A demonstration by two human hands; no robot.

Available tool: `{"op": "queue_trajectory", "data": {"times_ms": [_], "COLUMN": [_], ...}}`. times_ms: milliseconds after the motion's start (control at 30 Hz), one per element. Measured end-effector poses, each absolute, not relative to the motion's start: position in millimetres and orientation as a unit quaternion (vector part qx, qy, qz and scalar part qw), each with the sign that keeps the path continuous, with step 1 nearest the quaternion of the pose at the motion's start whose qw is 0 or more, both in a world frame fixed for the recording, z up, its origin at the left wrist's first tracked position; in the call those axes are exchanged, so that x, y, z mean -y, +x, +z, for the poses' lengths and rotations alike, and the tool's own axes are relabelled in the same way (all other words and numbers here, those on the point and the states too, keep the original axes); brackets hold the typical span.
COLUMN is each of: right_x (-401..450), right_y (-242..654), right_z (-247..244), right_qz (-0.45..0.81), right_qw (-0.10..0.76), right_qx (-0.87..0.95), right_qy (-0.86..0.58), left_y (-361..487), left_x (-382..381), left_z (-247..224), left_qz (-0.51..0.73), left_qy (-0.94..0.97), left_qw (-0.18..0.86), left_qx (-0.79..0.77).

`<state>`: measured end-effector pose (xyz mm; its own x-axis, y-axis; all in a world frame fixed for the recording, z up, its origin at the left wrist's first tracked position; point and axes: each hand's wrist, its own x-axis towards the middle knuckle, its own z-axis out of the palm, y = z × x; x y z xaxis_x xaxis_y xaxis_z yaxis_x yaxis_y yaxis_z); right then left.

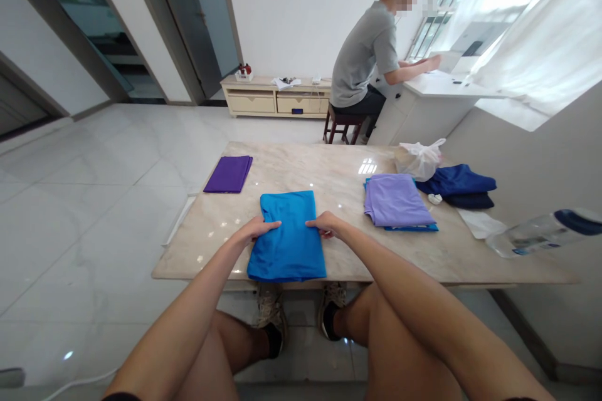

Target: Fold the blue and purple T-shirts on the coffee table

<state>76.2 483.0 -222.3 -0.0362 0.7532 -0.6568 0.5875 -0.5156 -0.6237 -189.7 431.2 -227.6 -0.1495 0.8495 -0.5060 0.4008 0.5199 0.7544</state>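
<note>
Folded bright-blue cloth garment [286, 250] lies flat on the beige marble tabletop [329, 191] near its front edge, long axis running away from the person. Left hand [254, 230] and right hand [327, 223] sit apart on opposite long edges, upper half, about equally near. Can't tell whether they pinch the cloth.

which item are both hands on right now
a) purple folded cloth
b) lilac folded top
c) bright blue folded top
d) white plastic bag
c, the left hand and right hand both rest on the bright blue folded top, at the near edge of the marble table.
</note>
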Motion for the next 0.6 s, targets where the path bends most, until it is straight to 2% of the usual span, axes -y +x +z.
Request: {"op": "queue_trajectory", "data": {"times_ms": [167,300,433,600], "right_x": [-484.7,-486.7,-489.2,-494.8], "right_y": [90.7,108.7,117.6,115.2], "right_z": [-203.5,-180.0,-162.6,-158.1], "right_qz": [0.538,0.536,0.461,0.364], "right_qw": [0.129,0.251,0.375,0.425], "right_qx": [0.519,0.586,0.635,0.656], "right_qy": [-0.651,-0.554,-0.494,-0.506], "left_y": [-198.3,-207.9,-208.4,-205.1], "left_x": [-428.0,-426.3,-418.0,-414.9], "left_z": [-207.0,-183.1,-158.7,-145.4], "left_qz": [0.253,0.356,0.471,0.535], "left_qy": [0.432,0.458,0.465,0.482], "left_qw": [0.515,0.469,0.413,0.347], "left_qx": [-0.696,-0.666,-0.625,-0.601]}}
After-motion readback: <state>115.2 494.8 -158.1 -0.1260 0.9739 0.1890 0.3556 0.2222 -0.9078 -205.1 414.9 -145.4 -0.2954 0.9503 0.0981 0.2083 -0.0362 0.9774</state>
